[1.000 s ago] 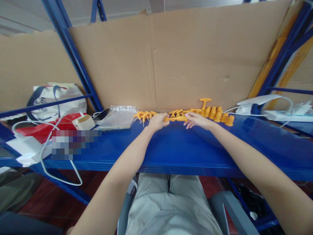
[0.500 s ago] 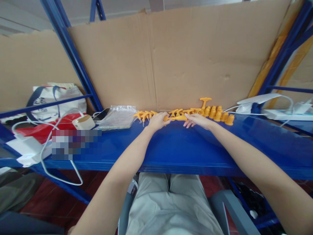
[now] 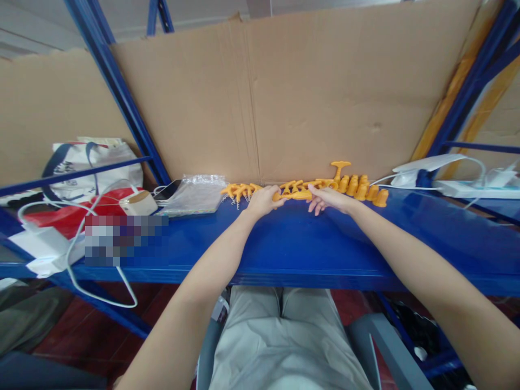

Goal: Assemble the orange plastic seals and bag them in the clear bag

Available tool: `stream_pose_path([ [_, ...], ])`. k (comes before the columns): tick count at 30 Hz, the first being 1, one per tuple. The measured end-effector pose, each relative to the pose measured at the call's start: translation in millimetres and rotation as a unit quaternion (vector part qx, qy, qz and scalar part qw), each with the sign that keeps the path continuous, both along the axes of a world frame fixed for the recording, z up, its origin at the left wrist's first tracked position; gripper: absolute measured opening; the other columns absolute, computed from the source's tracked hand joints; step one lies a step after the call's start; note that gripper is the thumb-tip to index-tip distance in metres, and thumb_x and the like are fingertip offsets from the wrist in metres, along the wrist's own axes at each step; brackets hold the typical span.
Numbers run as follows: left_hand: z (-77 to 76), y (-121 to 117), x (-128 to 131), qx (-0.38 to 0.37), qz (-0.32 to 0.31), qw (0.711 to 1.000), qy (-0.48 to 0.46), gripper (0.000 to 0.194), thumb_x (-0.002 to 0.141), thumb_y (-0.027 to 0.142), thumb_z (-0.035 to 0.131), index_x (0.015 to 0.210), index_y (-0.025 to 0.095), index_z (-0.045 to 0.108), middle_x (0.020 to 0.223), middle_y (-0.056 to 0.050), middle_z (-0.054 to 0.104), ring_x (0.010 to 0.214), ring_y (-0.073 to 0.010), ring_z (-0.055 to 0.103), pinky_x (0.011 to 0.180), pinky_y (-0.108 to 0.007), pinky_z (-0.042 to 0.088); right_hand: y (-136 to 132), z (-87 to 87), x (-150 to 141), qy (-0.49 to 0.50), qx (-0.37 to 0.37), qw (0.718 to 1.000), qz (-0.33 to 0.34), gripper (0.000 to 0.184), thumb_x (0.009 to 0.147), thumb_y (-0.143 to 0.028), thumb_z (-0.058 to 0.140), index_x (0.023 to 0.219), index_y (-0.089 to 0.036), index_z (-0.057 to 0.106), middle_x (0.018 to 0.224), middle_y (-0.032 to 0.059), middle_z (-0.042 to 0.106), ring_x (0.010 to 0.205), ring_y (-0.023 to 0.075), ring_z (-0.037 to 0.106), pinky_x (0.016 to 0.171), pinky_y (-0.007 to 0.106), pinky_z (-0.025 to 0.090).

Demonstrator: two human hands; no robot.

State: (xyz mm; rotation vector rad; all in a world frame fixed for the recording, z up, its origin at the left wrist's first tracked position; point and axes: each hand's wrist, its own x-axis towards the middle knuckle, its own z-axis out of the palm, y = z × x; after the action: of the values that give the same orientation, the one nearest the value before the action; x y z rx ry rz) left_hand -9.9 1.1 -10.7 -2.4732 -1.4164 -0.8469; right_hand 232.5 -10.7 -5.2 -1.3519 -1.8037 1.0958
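Near the back of the blue shelf, my left hand (image 3: 262, 201) is closed on the left end of a yellow plastic corkscrew (image 3: 298, 195), which lies level between my hands. My right hand (image 3: 330, 199) has thumb and forefinger at its right end, with the other fingers loosely curled. Left of my left hand lie several yellow corkscrews (image 3: 238, 190), their metal spirals pointing toward me. Behind the held piece is a row of yellow handle parts (image 3: 290, 186). Several yellow cup-shaped sleeves (image 3: 361, 189) stand to the right, near an upright T-shaped handle (image 3: 340, 169).
A cardboard sheet (image 3: 317, 97) rises behind the blue shelf (image 3: 309, 244). Clear plastic bags (image 3: 195, 195), a phone (image 3: 168, 190), a white charger (image 3: 138, 204) and loose cables lie to the left. A white power strip (image 3: 467, 188) is at the right, and blue posts flank the shelf.
My hands and the corkscrew stay in nearly the same place. The fingers of my right hand have shifted slightly, and the view has moved a little.
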Motion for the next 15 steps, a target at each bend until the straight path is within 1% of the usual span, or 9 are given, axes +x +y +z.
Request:
stream_pose_path([
  [2, -0.6, 1.0, 0.2, -0.002, 0.0, 1.0, 0.0, 0.022, 0.087, 0.034, 0.068, 0.102, 0.018, 0.067, 0.101, -0.007, 0.074, 0.095, -0.0223, 0.068, 0.081, -0.029, 0.049, -0.4, 1.0, 3.8, 0.009, 0.005, 1.0, 0.018, 0.035, 0.089, -0.05, 0.067, 0.103, -0.018, 0.063, 0.092, 0.0086, 0.076, 0.064, 0.0146, 0.069, 0.055, 0.023, 0.048],
  [3, -1.0, 1.6, 0.0, -0.002, -0.001, 1.0, 0.0, 0.022, 0.087, 0.035, 0.068, 0.103, 0.018, 0.067, 0.1, -0.007, 0.074, 0.094, -0.0221, 0.068, 0.08, -0.029, 0.049, -0.6, 1.3, 5.1, 0.019, 0.014, 0.999, 0.023, 0.034, 0.085, -0.043, 0.073, 0.108, -0.02, 0.061, 0.097, 0.007, 0.076, 0.066, 0.0139, 0.07, 0.056, 0.022, 0.049],
  [5, -2.0, 2.9, -0.6, 0.0, -0.006, 1.0, -0.003, 0.023, 0.087, 0.035, 0.068, 0.103, 0.018, 0.067, 0.098, -0.007, 0.074, 0.092, -0.0215, 0.068, 0.079, -0.028, 0.049, -0.3, 1.4, 5.7, 0.041, 0.037, 0.998, 0.025, 0.033, 0.082, -0.033, 0.078, 0.106, -0.02, 0.06, 0.096, 0.0049, 0.076, 0.065, 0.012, 0.069, 0.056, 0.021, 0.048],
  [6, -2.4, 3.5, -1.0, 0.003, -0.01, 1.0, -0.006, 0.023, 0.087, 0.036, 0.068, 0.103, 0.018, 0.067, 0.096, -0.006, 0.074, 0.091, -0.0212, 0.068, 0.078, -0.028, 0.049, 0.1, 1.1, 5.1, 0.051, 0.046, 0.997, 0.026, 0.029, 0.083, -0.033, 0.077, 0.101, -0.019, 0.06, 0.091, 0.0048, 0.076, 0.062, 0.0113, 0.068, 0.055, 0.021, 0.047],
  [8, -3.1, 4.1, -1.5, 0.013, -0.016, 1.0, -0.012, 0.023, 0.087, 0.037, 0.068, 0.102, 0.019, 0.067, 0.096, -0.006, 0.074, 0.091, -0.021, 0.068, 0.078, -0.028, 0.049, 1.2, -0.1, 2.5, 0.062, 0.046, 0.996, 0.033, 0.026, 0.088, -0.041, 0.071, 0.089, -0.017, 0.062, 0.079, 0.006, 0.075, 0.056, 0.0112, 0.065, 0.053, 0.021, 0.046],
  [10, -3.5, 4.2, -1.3, 0.025, -0.018, 0.999, -0.012, 0.024, 0.087, 0.038, 0.068, 0.102, 0.019, 0.067, 0.098, -0.006, 0.073, 0.093, -0.0211, 0.068, 0.078, -0.028, 0.049, 2.5, -1.3, 0.2, 0.06, 0.029, 0.997, 0.034, 0.042, 0.093, -0.054, 0.059, 0.077, -0.016, 0.061, 0.066, 0.0077, 0.071, 0.05, 0.0122, 0.062, 0.05, 0.023, 0.045],
  [12, -3.6, 4.1, -0.7, 0.032, -0.015, 0.999, -0.009, 0.025, 0.087, 0.039, 0.068, 0.102, 0.019, 0.067, 0.1, -0.007, 0.073, 0.093, -0.0213, 0.068, 0.079, -0.028, 0.049, 3.3, -1.6, 0.2, 0.046, 0.007, 0.999, 0.027, 0.058, 0.094, -0.067, 0.046, 0.069, -0.016, 0.06, 0.058, 0.0084, 0.068, 0.045, 0.0125, 0.059, 0.046, 0.024, 0.043],
  [14, -3.8, 4.5, -0.1, 0.033, -0.013, 0.999, -0.007, 0.025, 0.087, 0.039, 0.068, 0.102, 0.019, 0.066, 0.1, -0.007, 0.073, 0.093, -0.0214, 0.068, 0.078, -0.028, 0.049, 3.3, -0.5, 3.2, 0.031, -0.002, 0.999, 0.031, 0.06, 0.092, -0.071, 0.045, 0.071, -0.017, 0.06, 0.062, 0.0089, 0.07, 0.045, 0.0125, 0.06, 0.045, 0.024, 0.042],
  [15, -4.0, 4.9, 0.0, 0.033, -0.013, 0.999, -0.006, 0.025, 0.087, 0.038, 0.068, 0.102, 0.019, 0.067, 0.099, -0.007, 0.073, 0.093, -0.0213, 0.069, 0.078, -0.028, 0.049, 3.1, 0.4, 5.5, 0.029, -0.002, 0.999, 0.038, 0.054, 0.09, -0.069, 0.052, 0.077, -0.017, 0.062, 0.069, 0.0088, 0.073, 0.049, 0.0127, 0.063, 0.046, 0.023, 0.042],
])
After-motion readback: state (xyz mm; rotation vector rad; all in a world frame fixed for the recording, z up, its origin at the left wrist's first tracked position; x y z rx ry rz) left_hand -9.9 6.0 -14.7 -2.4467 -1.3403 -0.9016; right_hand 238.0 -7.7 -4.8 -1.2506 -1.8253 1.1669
